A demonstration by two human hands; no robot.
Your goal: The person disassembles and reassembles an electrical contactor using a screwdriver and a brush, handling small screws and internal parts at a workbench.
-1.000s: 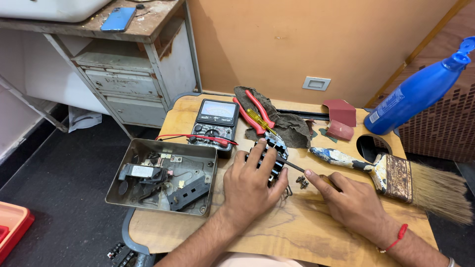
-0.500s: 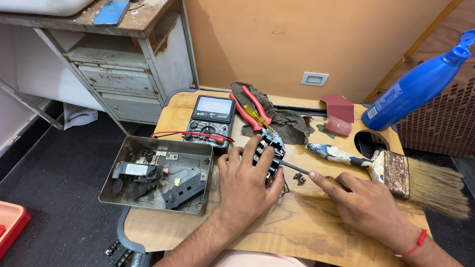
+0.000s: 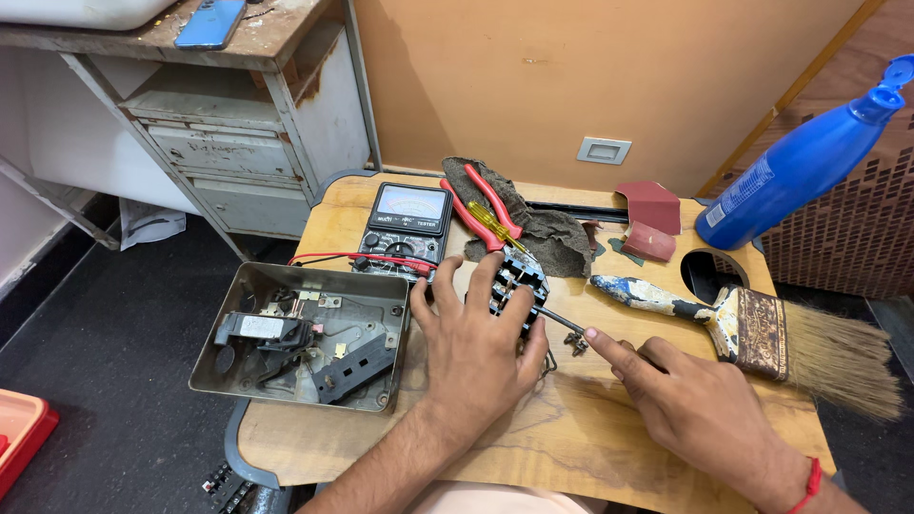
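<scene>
My left hand [image 3: 473, 350] lies flat over a small black electrical part [image 3: 519, 280] on the wooden table [image 3: 609, 447], pressing it down with its fingers spread. My right hand [image 3: 687, 398] grips a thin screwdriver [image 3: 564, 325], its shaft pointing left into the part's side. A couple of small loose metal bits [image 3: 575, 346] lie beside the shaft. An open grey metal box [image 3: 307, 335] with black components inside sits just left of my left hand.
An analog multimeter [image 3: 409, 226] with a red lead, red-handled pliers [image 3: 486, 209] on a dark rag, sandpaper [image 3: 651, 224], a worn paintbrush [image 3: 757, 328] and a blue spray bottle [image 3: 798, 162] ring the work. A round hole [image 3: 709, 276] pierces the table. A metal cabinet [image 3: 238, 143] stands at left.
The view has shifted slightly. My right hand has slid a little to the right along the screwdriver, while my left hand stays pressed on the black part.
</scene>
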